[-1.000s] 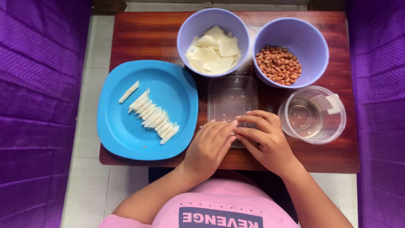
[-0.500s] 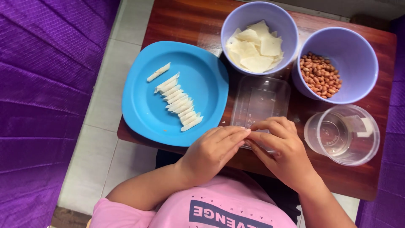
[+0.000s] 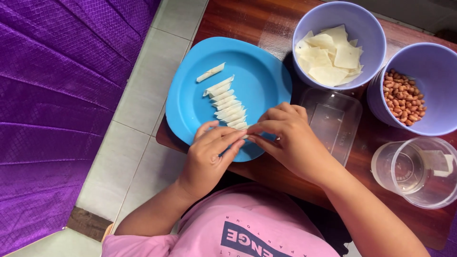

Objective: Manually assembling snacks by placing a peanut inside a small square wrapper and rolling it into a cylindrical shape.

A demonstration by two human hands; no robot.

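While both hands met over the near edge of a smooth, round blue plastic plate (image 3: 190, 102), the left hand (image 3: 209, 159) lay with its fingers stretched long and close together, fingertips pressed toward those of the right hand (image 3: 288, 140). The right hand's fingers were curled and pinched narrow against the left. What they pinched between them was almost wholly hidden; only a pale sliver showed at the tips, right at the near end of the row of rolls, so I cannot tell if it was a roll or a loose wrapper.

On the plate, a row of thin white rolled wrappers (image 3: 227, 102) lay side by side, matte and tube-shaped, slanting from far left to near right, with one single roll (image 3: 210, 72) set apart on the far side. Right of the plate a clear, flat rectangular plastic lid (image 3: 333, 121) rested on the glossy dark wooden table (image 3: 252, 21), partly under the right hand. Far right stood a lavender plastic bowl (image 3: 369, 33) of thin, square, cream wrapper sheets (image 3: 331, 59), and beside it a second lavender bowl (image 3: 440, 64) of small reddish-brown peanuts (image 3: 403, 99). Near right sat a clear round cup (image 3: 419, 173). Quilted purple fabric (image 3: 52, 104) covered the left side beyond pale floor tiles (image 3: 143, 95).
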